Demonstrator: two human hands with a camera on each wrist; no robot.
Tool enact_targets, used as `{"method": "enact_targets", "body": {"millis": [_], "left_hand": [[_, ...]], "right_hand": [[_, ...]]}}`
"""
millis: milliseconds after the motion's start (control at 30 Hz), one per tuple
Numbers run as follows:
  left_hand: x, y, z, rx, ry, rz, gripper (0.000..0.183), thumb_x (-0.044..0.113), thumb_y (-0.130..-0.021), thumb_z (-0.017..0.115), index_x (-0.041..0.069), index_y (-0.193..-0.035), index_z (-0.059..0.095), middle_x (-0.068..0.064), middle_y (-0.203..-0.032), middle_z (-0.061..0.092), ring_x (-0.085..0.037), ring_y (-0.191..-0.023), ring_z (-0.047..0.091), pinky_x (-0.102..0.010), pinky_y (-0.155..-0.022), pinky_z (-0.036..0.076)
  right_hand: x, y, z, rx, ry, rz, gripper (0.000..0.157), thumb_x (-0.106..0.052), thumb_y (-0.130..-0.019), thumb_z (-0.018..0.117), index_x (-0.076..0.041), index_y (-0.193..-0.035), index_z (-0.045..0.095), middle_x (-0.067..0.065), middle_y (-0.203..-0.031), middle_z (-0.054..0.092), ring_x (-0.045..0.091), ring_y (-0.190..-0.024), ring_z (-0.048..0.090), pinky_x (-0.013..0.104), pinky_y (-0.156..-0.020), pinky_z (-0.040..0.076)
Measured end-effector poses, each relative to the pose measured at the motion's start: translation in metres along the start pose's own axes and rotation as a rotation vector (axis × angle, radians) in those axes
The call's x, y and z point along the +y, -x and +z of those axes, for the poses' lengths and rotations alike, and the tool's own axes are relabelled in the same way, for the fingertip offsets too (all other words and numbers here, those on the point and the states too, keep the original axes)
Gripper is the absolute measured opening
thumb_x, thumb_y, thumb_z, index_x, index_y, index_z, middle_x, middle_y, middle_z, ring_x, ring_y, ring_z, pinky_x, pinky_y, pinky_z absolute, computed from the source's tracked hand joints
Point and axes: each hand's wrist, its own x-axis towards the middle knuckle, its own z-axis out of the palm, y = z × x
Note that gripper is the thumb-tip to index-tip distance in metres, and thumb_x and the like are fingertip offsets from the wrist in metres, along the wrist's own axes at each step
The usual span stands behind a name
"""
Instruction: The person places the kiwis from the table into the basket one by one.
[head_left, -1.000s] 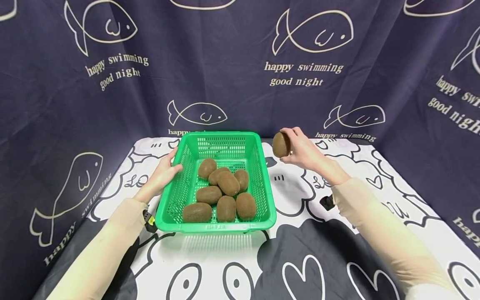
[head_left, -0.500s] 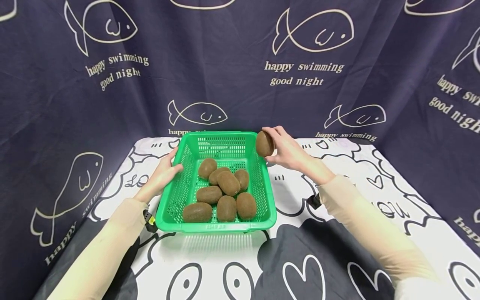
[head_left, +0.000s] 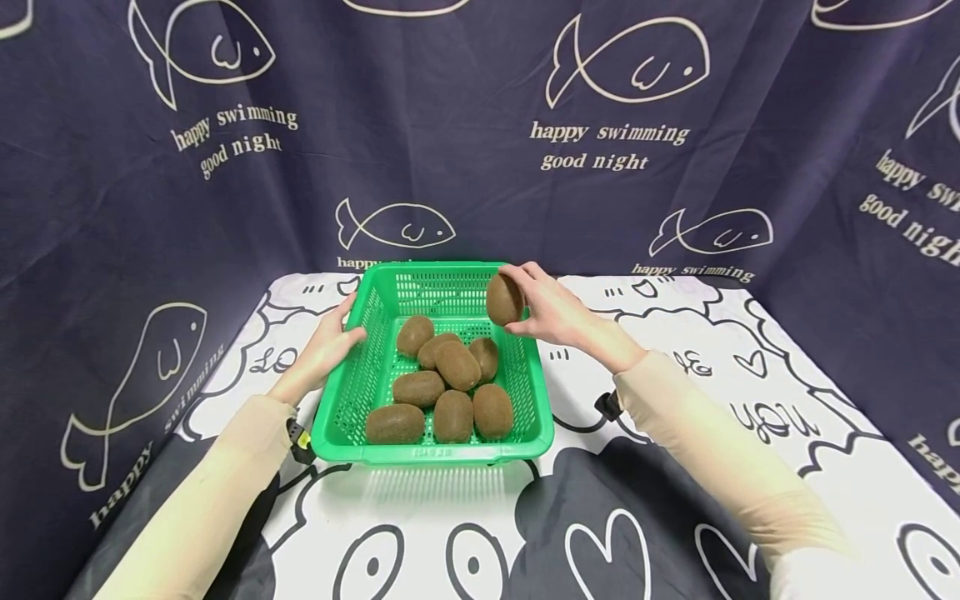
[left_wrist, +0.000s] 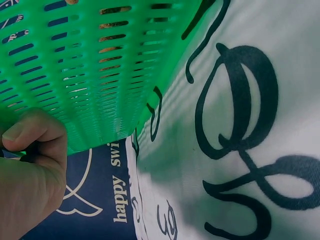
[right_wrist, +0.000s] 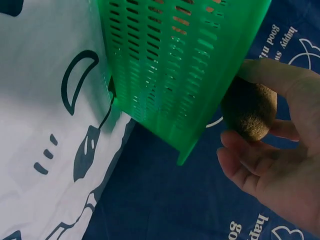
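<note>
A brown kiwi (head_left: 504, 300) is pinched between the thumb and fingers of my right hand (head_left: 553, 310). It is over the back right part of the green plastic basket (head_left: 435, 455), just inside the rim in the head view. Several more kiwis (head_left: 457, 365) lie in the basket, mostly toward its middle and front. My left hand (head_left: 322, 348) grips the basket's left rim, and its thumb shows bent at the rim in the left wrist view (left_wrist: 37, 155). From the right wrist, the held kiwi (right_wrist: 250, 110) partly disappears behind the basket's wall.
The basket stands on a table covered with a white and dark grey printed cloth (head_left: 420, 508). A dark blue curtain (head_left: 480, 192) with fish drawings hangs behind the table and along both sides.
My right hand has carried the kiwi leftward, from outside the basket's right side to over its back right part. The left hand and the basket have stayed where they were.
</note>
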Motion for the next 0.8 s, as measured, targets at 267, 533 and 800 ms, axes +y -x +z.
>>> {"method": "enact_targets", "body": {"millis": [267,533,800], "left_hand": [[-0.002,-0.001,0.000,0.004,0.001,-0.015,0.085,0.000,-0.083,0.047,0.016,-0.157,0.009,-0.032,-0.137,0.046,-0.017,-0.074,0.062,-0.033,-0.068,0.059],[-0.002,-0.001,-0.002,0.007,-0.016,-0.010,0.083,0.000,-0.084,0.048,0.016,-0.157,0.010,-0.029,-0.143,0.041,-0.021,-0.079,0.062,-0.034,-0.069,0.059],[-0.002,0.002,-0.004,0.004,-0.068,0.007,0.082,0.004,-0.085,0.049,0.015,-0.157,0.011,-0.028,-0.145,0.040,-0.021,-0.081,0.062,-0.029,-0.069,0.058]], "right_hand": [[-0.001,0.002,0.001,-0.038,0.046,-0.019,0.073,-0.025,-0.076,0.079,-0.007,-0.139,0.047,0.017,-0.121,0.053,0.027,-0.089,0.055,0.044,-0.078,0.051],[0.001,0.005,-0.004,0.011,-0.001,-0.028,0.055,-0.018,-0.084,0.070,-0.005,-0.135,0.051,0.016,-0.118,0.055,0.022,-0.083,0.057,0.035,-0.071,0.051],[0.005,0.007,-0.014,0.097,-0.038,-0.049,0.052,-0.019,-0.089,0.064,-0.004,-0.136,0.049,0.015,-0.125,0.056,0.028,-0.104,0.058,0.042,-0.090,0.050]]}}
